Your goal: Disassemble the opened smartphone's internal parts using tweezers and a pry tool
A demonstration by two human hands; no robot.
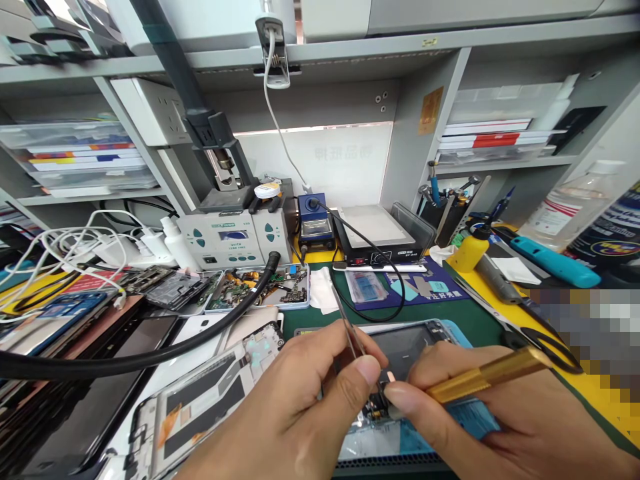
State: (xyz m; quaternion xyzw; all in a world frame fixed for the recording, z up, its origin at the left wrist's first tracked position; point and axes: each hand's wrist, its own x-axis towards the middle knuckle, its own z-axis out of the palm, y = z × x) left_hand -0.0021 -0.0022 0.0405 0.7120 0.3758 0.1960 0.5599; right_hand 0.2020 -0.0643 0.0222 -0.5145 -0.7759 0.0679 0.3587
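Note:
My left hand [320,387] is closed on a pair of metal tweezers [349,325], their upper end slanting up and away past the fingers. Between the thumb and fingers of my right hand [460,407] sits a slim tool with a gold handle [493,375]; its tip is hidden. Both thumbs come close together over a small dark electronic part [376,407] with metal contacts, partly covered by my fingers. Beneath the hands lies an opened phone body [400,353] on a light blue surface [475,417].
A phone frame [200,400] and stacked phones lie left, crossed by a black hose [150,367]. Behind stand a hot-air station [230,237], a tray of circuit boards [260,287], a soldering iron holder [316,223] and a heating plate [375,230]. Scissors [540,347] rest right.

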